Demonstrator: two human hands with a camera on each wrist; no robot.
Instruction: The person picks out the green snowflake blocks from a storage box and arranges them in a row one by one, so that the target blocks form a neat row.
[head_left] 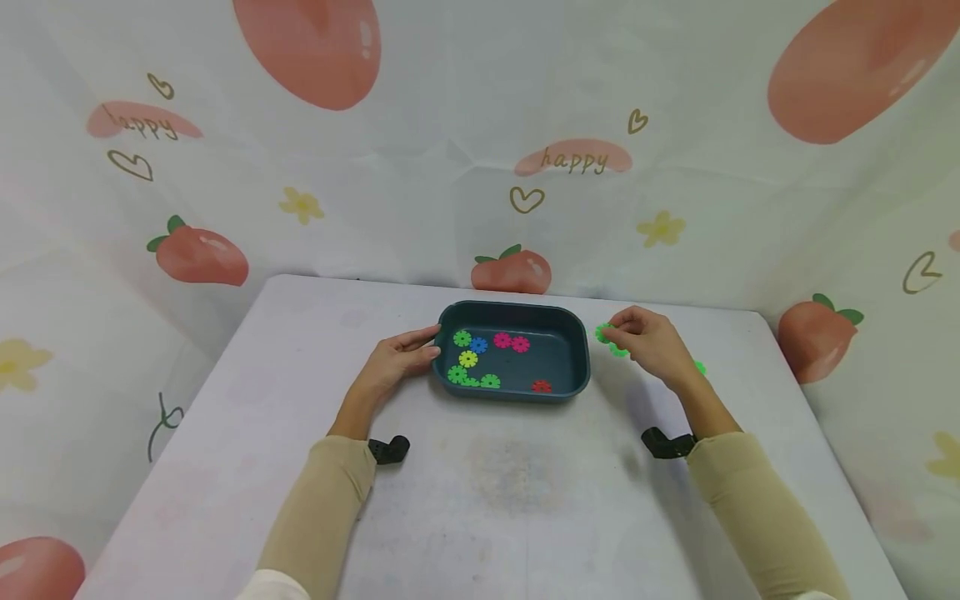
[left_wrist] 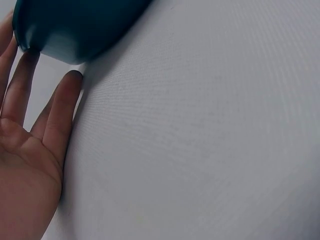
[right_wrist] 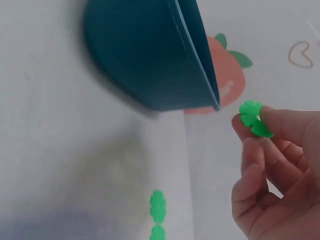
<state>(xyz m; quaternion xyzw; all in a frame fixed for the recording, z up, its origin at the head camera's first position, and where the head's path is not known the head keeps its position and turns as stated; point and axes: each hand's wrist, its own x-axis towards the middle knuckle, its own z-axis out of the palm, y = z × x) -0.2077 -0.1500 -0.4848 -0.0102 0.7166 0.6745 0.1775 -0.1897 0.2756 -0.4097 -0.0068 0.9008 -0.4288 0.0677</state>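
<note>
My right hand (head_left: 651, 342) pinches a green notched plastic disc (right_wrist: 250, 114) between thumb and fingertips, just right of a dark teal basin (head_left: 512, 396). Fairly straight fingers of my left hand (head_left: 393, 360) touch the basin's left side from outside; the left wrist view shows the fingertips (left_wrist: 75, 75) at its wall. Inside lie several flower-shaped discs: green discs (head_left: 457, 374), a blue disc (head_left: 478, 345), a yellow disc (head_left: 468, 359), two pink discs (head_left: 502, 340) and a red disc (head_left: 542, 387).
On the white table (head_left: 517, 517), another green disc (head_left: 618, 350) lies under the right hand, and one more green disc (head_left: 700, 367) is partly hidden behind the right wrist. A printed cloth (head_left: 450, 125) hangs behind the table's back edge.
</note>
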